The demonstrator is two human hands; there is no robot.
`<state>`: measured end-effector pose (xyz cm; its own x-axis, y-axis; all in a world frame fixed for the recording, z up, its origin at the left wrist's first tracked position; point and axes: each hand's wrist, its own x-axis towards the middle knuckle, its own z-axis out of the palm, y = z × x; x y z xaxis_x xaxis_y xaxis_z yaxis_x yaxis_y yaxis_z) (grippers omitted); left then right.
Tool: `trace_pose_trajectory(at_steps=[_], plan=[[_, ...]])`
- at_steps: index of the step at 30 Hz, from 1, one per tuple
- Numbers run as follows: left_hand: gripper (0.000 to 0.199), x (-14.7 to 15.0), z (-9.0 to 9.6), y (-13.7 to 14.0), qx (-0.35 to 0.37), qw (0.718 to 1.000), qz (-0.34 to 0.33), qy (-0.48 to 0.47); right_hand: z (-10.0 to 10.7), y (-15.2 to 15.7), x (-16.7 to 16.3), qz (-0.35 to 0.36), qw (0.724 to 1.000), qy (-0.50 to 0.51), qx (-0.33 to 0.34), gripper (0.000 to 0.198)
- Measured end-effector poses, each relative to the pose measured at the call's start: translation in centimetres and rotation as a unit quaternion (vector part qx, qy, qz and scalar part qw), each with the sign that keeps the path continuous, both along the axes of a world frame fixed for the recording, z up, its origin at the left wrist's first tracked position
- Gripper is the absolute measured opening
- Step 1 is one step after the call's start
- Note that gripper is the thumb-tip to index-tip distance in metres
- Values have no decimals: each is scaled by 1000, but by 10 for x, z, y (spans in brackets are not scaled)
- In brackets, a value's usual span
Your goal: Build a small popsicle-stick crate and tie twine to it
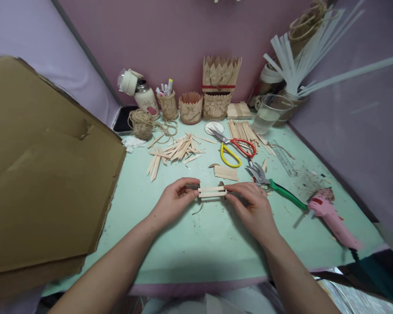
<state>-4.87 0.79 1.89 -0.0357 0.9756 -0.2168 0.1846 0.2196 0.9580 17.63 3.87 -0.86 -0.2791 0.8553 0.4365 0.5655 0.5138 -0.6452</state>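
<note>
Between my two hands is a small wooden slatted piece [211, 195], made of pale craft sticks laid across darker end pieces. My left hand [178, 198] pinches its left end with thumb and fingertips. At its right end, my right hand [252, 207] grips it the same way. Just behind it on the table lies a flat row of cut craft sticks [225, 172]. Green-handled pruning shears [286, 194] lie beyond my right hand. Scissors [231, 144] with one red and one yellow handle rest open farther back.
A pink glue gun [334, 222] lies at the right. Loose pointed stick pieces [180, 150] are heaped behind my left hand. Cardboard [49, 170] stands at the left edge. Twine [142, 124], stick-built holders [190, 108] and a plastic cup of water [267, 117] line the back.
</note>
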Motion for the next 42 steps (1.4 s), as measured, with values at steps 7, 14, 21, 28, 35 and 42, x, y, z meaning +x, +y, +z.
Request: trace_pose_trajectory(at_steps=[7,14,21,28,35,42], plan=[[33,2,-2,2,-9,1000,-1,-25,-1,0,0,0,1000,-1,-6,11],[31,3,-1,3,1,1000,3,-22,0,1,-1,-7,1000,-2,-10,13],[31,3,-2,3,-2,1000,4,-22,-1,0,-1,-4,1000,-5,-14,11],[30,3,-4,2,-1,1000,1,-15,-1,0,-1,-3,1000,-1,-18,9],[31,2,-4,3,-2,1000,-5,-14,1,0,-1,-1,1000,9,-23,9],[28,1,-2,2,14,1000,-10,12,3,0,2,-24,994,52,-94,12]])
